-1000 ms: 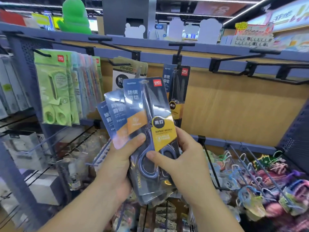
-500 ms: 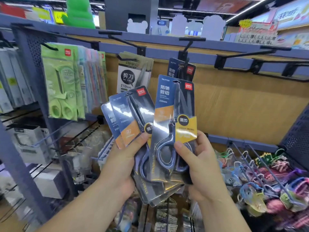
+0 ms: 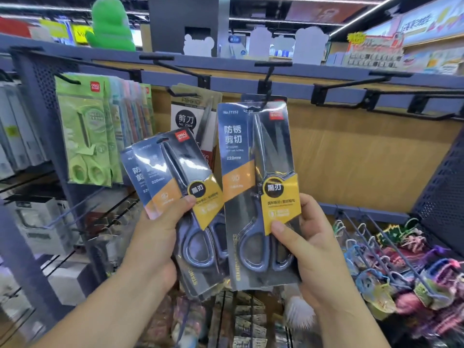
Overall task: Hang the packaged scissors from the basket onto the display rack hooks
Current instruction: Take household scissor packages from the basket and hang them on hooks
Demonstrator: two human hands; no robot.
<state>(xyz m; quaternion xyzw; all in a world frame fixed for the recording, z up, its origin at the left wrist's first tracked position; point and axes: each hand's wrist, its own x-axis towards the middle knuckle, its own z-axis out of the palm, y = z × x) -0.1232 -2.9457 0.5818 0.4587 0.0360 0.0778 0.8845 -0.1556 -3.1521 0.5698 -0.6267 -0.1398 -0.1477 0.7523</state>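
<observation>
My right hand (image 3: 308, 249) grips one dark blue packaged scissors (image 3: 253, 172) by its lower part, held upright. The pack's top edge is right at the tip of the black display hook (image 3: 267, 76), where another like pack hangs behind it. My left hand (image 3: 160, 237) holds a fanned stack of the same scissor packs (image 3: 175, 182), tilted left, lower and to the left of the hook. No basket is in view.
Green scissor packs (image 3: 85, 136) hang at the left, a white-labelled scissor pack (image 3: 193, 114) beside the middle hook. Bare black hooks (image 3: 391, 96) stick out at the right. Lower hooks carry colourful items (image 3: 391, 272). A perforated blue side panel (image 3: 442, 187) stands at right.
My right hand has pulled one pack off the stack and raised it up and right to the hook. The left hand's stack has stayed lower and tilted left.
</observation>
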